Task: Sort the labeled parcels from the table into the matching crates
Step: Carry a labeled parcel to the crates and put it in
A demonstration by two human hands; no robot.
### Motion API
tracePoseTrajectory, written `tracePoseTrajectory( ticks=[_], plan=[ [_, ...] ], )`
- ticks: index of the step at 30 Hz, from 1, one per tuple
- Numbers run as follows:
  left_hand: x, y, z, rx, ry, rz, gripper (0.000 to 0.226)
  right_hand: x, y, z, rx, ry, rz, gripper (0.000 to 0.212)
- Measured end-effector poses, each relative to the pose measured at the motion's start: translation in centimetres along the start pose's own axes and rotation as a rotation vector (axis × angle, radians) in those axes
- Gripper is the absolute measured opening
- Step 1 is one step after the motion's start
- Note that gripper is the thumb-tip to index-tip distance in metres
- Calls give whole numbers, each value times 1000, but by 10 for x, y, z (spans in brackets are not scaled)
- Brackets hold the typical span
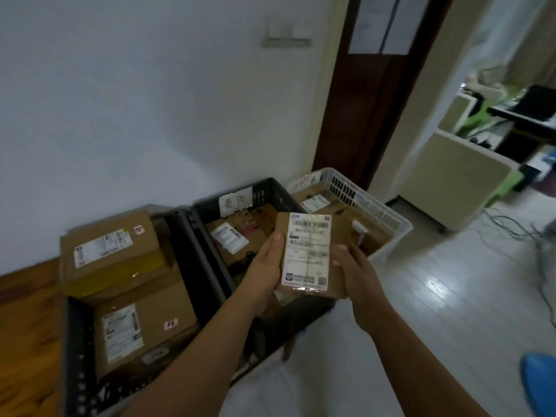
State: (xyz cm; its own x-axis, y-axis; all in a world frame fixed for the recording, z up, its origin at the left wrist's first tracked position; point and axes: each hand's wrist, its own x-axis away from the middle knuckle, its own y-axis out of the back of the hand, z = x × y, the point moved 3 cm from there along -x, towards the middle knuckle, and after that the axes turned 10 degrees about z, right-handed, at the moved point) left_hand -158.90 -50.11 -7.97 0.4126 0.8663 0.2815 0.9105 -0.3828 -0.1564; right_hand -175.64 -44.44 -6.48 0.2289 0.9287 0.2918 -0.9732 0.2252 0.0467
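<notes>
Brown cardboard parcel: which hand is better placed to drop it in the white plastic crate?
Right hand, probably: it grips the brown cardboard parcel's edge nearest the white plastic crate; the left hand is farther.

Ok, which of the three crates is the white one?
The rightmost crate, just beyond the right hand holding the parcel; the middle crate and the left crate are dark.

Parcels [112, 251] in three adjoining crates [197, 251]
</notes>
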Motion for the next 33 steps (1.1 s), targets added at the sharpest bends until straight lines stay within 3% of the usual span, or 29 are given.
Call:
tracePoseTrajectory(
  ticks=[3,6,10,13,21,29,33],
  plan=[
    [-20,-14,-8,47,42,-103,49,-31,23,13,35,-2,105,28],
    [-34,-17,-9,63,68,-214,43,-61,30,23,111,1,198,49],
    [-51,-4,-1,37,90,-370,24,-95,33,33,175,37,203,74],
    [-67,8,9,58,126,-420,35,-125,34,32,272,59,198,80],
    [-125,34,68,71,304,-416,34,-193,28,1,755,-33,198,100],
    [-165,33,127,6,530,-209,29,-232,6,-56,1122,-269,302,77],
    [-180,26,150,-38,577,-161,42,-248,2,-82,1310,-356,409,75]
  ],
)
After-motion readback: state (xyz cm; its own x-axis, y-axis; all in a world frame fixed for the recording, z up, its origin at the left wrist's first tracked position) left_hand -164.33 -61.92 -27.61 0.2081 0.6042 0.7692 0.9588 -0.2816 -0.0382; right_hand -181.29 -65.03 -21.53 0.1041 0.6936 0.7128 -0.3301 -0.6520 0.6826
